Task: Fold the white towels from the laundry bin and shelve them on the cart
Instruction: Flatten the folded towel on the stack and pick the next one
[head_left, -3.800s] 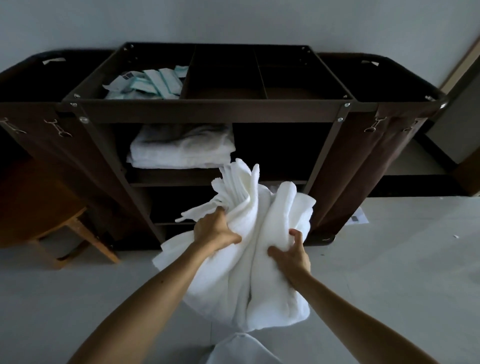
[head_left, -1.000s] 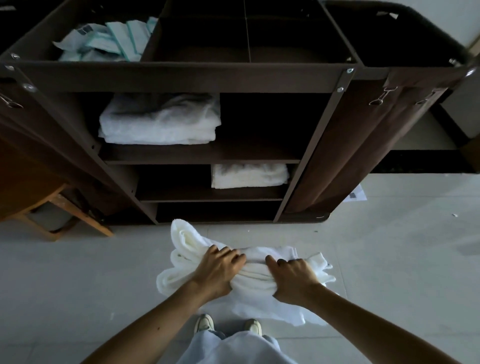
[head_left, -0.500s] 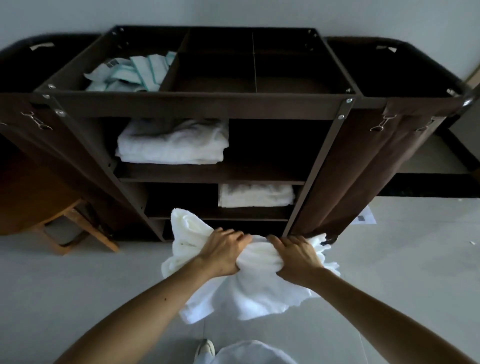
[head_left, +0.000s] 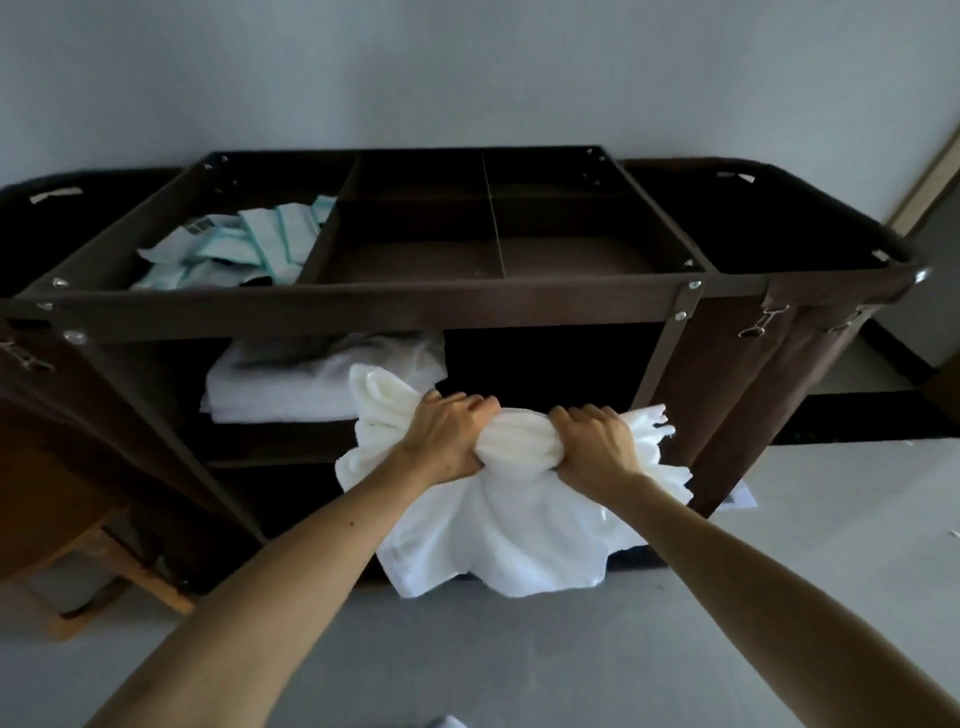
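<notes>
- Both the left hand (head_left: 447, 436) and the right hand (head_left: 592, 441) clutched the bunched white towel (head_left: 498, 530) in front of the cart (head_left: 363, 312).
- Its loose hanging folds risked snagging the shelf edge or unravelling, I reckoned.

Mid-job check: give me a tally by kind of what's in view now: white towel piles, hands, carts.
White towel piles: 2, the held bundle and the folded stack on the upper shelf
Hands: 2, the left hand and the right hand, both gripping the held bundle
Carts: 1, the brown cart
Total: 5
</notes>
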